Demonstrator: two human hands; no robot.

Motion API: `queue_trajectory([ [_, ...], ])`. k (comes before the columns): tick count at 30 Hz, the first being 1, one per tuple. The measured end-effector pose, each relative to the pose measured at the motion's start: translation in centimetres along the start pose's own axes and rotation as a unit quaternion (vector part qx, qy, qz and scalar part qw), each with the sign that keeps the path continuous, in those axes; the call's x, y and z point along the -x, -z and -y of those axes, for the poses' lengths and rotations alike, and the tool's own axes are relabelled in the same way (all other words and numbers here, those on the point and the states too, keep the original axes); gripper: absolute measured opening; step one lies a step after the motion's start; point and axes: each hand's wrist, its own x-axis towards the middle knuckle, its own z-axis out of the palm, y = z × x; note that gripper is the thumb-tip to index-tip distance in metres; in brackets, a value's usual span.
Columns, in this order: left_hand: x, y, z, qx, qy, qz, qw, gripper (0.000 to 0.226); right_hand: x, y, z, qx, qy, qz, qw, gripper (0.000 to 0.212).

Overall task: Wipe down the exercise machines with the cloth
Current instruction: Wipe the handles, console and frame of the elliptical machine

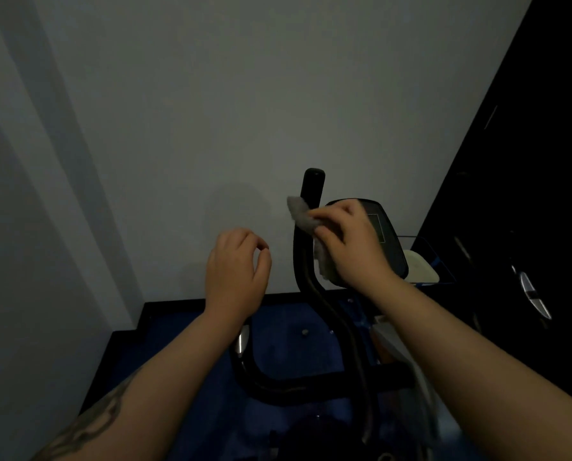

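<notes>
The right hand [347,241] grasps the grey cloth [302,216] and presses it on the black handlebar post [312,186] just left of that grip, beside the console [382,227]; wiping well likely means wrapping the cloth round the post and drawing it down the curved bar. The left hand [236,264] hangs loosely curled, holding nothing, left of the post. The wall [211,111] stands close behind; open room lies left and below the grip.
</notes>
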Motion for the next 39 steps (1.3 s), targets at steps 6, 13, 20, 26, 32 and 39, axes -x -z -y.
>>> queue_trajectory([
  [6, 0.0, 0.1, 0.0, -0.003, 0.005, -0.002, 1.000, 0.029, 2.4, -1.0, -1.3, -0.010, 0.007, 0.115, 0.993, 0.022],
  [13, 0.0, 0.1, 0.0, -0.001, 0.006, 0.000, 1.000, 0.022, 1.6, 0.4, -0.9, 0.001, 0.018, 0.168, 0.986, 0.025],
  [20, 0.0, 0.2, -0.1, 0.014, 0.005, -0.006, 1.000, 0.020, 5.8, 2.5, -1.4, 0.071, 0.040, 0.237, 0.968, 0.026],
  [26, 0.1, 0.5, -0.1, 0.026, -0.003, 0.004, 1.000, 0.019, 4.3, 2.0, 0.2, 0.072, 0.028, 0.142, 0.987, 0.027],
  [32, 0.6, 1.8, -1.3, 0.115, 0.075, 0.040, 0.990, 0.013, 9.2, 1.2, -0.2, 0.103, 0.031, 0.165, 0.980, 0.028],
  [39, 6.2, 3.0, -7.6, 0.185, 0.148, 0.015, 0.971, 0.017, 7.8, 1.0, -0.2, 0.021, -0.038, 0.052, 0.998, 0.027],
])
